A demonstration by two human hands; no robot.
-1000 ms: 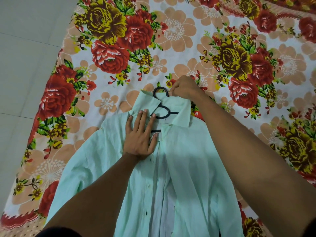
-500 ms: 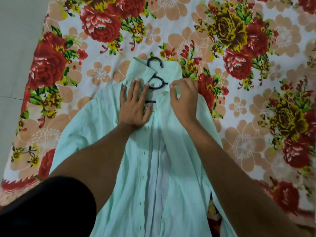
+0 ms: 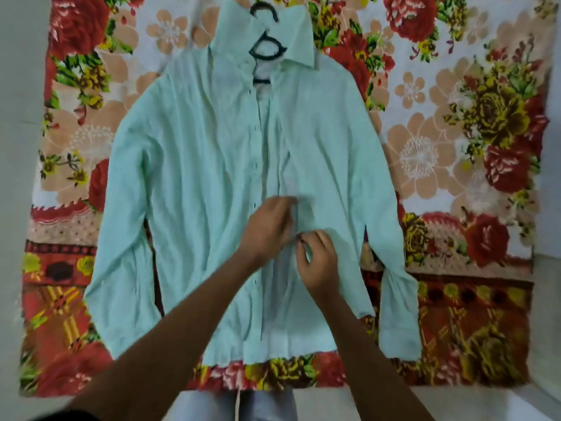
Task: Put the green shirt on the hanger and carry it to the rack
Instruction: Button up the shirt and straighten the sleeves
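One green shirt [image 3: 197,183] lies flat, front up, across the middle of the frame on one floral sheet [image 3: 473,123], both sleeves spread toward the lower corners. One black hanger [image 3: 267,50] sits inside the collar at the top centre, its hook poking out above. Two hands meet at the open front just below centre: the left hand [image 3: 268,227] pinches the placket edge with curled fingers, and the right hand [image 3: 318,262] pinches the fabric beside it.

Both hands [image 3: 267,226] [image 3: 318,259] now off the collar [image 3: 233,28], down at the green shirt [image 3: 188,165]'s mid-front placket.
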